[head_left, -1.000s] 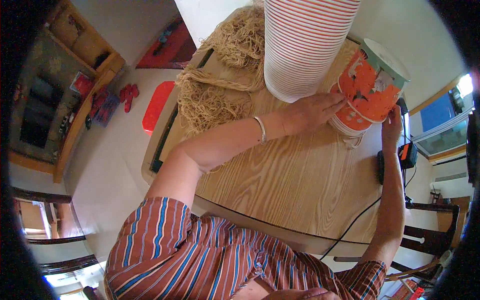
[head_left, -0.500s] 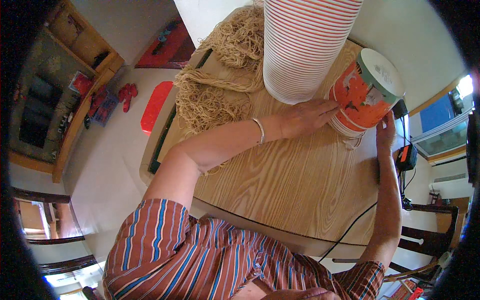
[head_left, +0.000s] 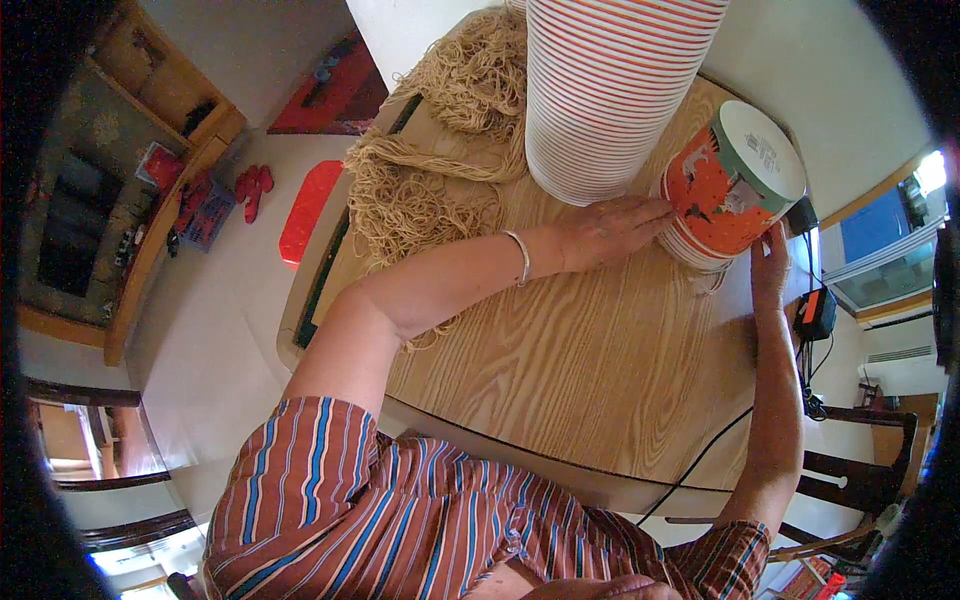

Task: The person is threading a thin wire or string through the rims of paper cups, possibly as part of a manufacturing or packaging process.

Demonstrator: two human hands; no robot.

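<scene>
A short stack of paper buckets [head_left: 715, 200], orange with a green band, stands bottom-up on the wood-grain table, white rims at its base. My left hand [head_left: 615, 232] lies with fingers stretched out, their tips against the stack's lower left side. At the right side my right hand [head_left: 770, 260] has its fingers bent close to the bucket wall; a small white spot shows by them, and what they pinch cannot be made out. A loop of string [head_left: 712, 284] hangs out by the rims. To the left rises a tall stack of white-rimmed buckets [head_left: 610, 100].
Heaps of tan twine [head_left: 425, 205] cover the table's far left. A black cable [head_left: 700, 455] crosses the table's near right edge, and a black adapter [head_left: 815, 314] hangs at the right. A dark chair [head_left: 850, 470] stands beyond that, and a red stool [head_left: 310, 212] is at the left.
The short bucket stack has shifted very slightly toward me and to the left. Both hands stay at its sides, nearly unmoved.
</scene>
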